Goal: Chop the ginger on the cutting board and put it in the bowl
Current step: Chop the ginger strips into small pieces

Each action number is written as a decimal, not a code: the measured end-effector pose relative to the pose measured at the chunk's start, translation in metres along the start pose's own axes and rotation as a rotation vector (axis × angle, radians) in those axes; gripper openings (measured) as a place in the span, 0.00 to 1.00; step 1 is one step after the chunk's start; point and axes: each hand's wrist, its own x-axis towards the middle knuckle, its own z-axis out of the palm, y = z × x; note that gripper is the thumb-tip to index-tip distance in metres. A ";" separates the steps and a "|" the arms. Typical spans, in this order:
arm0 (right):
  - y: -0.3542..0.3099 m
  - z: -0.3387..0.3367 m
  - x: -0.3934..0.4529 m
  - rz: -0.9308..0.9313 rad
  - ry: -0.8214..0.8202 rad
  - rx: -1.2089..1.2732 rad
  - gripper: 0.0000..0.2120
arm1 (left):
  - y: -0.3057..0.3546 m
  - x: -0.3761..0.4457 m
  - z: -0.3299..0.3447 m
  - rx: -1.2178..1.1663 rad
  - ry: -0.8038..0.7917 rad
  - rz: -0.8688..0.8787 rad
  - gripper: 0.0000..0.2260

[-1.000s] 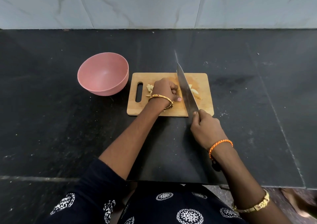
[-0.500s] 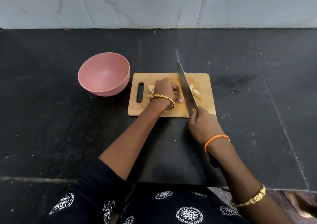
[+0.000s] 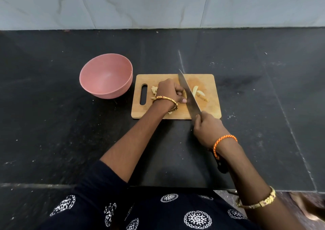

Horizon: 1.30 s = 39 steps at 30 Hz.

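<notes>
Head view shows the chopping under way but far from finished. On the wooden cutting board [image 3: 175,114] lie a few pale cut strips of ginger [image 3: 199,93] to the right of the knife blade [image 3: 189,93], and some smaller scraps [image 3: 154,90] peep out on the left of the left hand [image 3: 169,91], near the board's handle slot. That hand is curled down over the piece being cut, which is mostly hidden under the fingers, so its size cannot be told; its grip looks closed on the ginger, pinning it to the board. The right hand [image 3: 208,130] is clenched round the knife handle at the board's near edge, with the blade running diagonally away across the board, just beside the left knuckles.

The pink bowl [image 3: 105,75] stands on the black table [image 3: 52,124] just left of the board, and nothing shows inside it. So I judge that the cutting is partly done, and the whole transfer to the bowl is left.

Compared with a second ago, the blade sits at much the same angle, the right hand has edged a little closer to the board, and the left hand has kept its place; the bowl and board have not shifted.
</notes>
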 end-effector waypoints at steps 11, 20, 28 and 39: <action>0.025 -0.003 -0.039 0.034 -0.036 -0.041 0.13 | -0.004 -0.001 0.001 -0.044 0.010 -0.018 0.11; 0.050 -0.028 -0.053 0.074 0.009 0.128 0.16 | 0.006 -0.001 0.002 0.026 -0.035 -0.103 0.05; 0.052 -0.023 -0.049 0.055 -0.130 0.268 0.16 | 0.013 -0.011 0.001 -0.269 -0.044 -0.166 0.11; 0.061 -0.026 -0.040 0.047 -0.212 0.469 0.17 | 0.011 -0.007 -0.010 -0.583 -0.017 -0.398 0.03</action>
